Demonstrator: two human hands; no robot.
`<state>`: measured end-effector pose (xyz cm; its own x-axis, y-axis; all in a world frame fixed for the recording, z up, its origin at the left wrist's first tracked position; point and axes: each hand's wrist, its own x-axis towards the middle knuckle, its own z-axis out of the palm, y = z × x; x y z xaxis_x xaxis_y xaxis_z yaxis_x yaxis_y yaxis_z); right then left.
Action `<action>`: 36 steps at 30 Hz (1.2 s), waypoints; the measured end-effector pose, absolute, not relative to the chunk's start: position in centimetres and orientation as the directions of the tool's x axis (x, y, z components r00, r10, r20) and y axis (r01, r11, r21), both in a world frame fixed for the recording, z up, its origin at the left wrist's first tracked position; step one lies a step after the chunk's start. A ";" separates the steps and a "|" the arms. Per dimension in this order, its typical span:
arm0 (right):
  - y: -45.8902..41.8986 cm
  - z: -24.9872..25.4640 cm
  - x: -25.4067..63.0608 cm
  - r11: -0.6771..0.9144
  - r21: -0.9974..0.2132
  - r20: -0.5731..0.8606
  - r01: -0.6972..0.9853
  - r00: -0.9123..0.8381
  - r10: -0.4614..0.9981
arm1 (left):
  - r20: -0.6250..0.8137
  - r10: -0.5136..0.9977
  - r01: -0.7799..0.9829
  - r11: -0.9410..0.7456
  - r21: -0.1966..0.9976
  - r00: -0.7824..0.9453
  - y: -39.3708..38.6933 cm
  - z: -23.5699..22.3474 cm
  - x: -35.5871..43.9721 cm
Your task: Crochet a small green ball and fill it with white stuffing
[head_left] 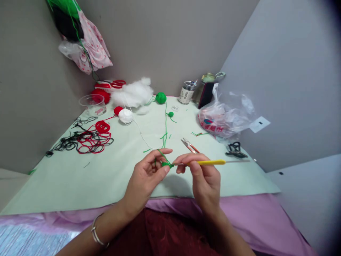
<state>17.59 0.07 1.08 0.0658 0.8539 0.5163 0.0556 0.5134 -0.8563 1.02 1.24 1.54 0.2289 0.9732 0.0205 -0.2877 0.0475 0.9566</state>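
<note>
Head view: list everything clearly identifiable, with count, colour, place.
Table: 1, green, centre
Hook: 1, yellow, front
Crochet: 1, green, front
Yarn balls: 5, green, red, white, back
Stuffing: 1, white, back
Cup: 1, clear, left
Tangle: 1, red, black, left
Snips: 1, orange, centre
Pot: 1, pale, back
Phone: 1, black, right
Bag, card: 1 each, white, right
Cloth: 1, pink, top left
Bracelet: 1, silver, wrist
Left hand: 1, front
Right hand: 1, front
</note>
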 end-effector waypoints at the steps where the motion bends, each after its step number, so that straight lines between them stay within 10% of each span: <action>1: -0.1 1.0 17.6 0.562 -0.812 0.573 0.158 0.039 0.818 | 0.022 0.980 -0.270 0.032 0.962 0.197 1.2 1.5 1.1; 7: -0.5 -0.3 17.2 0.724 -0.361 0.828 0.589 -0.154 0.538 | -0.130 0.948 -0.480 0.262 0.837 0.290 1.2 1.7 1.6; 14: 0.4 0.9 16.9 0.561 -0.828 0.559 0.020 0.125 0.820 | -0.177 0.914 -0.568 0.370 0.735 0.366 1.7 2.3 1.1; 19: 0.4 0.6 16.7 0.604 -0.766 0.630 0.220 0.071 0.773 | -0.100 0.964 -0.467 0.207 0.860 0.245 1.2 1.9 1.9; 24: -0.3 -0.3 17.0 0.724 -0.396 0.839 0.565 -0.099 0.535 | -0.186 0.911 -0.546 0.373 0.750 0.367 1.6 1.8 1.8; 28: 0.0 0.5 17.2 0.658 -0.664 0.726 0.356 0.096 0.681 | -0.231 0.877 -0.604 0.461 0.650 0.422 2.1 2.0 1.4; 36: 0.7 0.6 17.0 0.490 -0.871 0.491 0.039 0.131 0.861 | -0.014 0.949 -0.383 0.141 0.913 0.314 1.5 1.2 1.4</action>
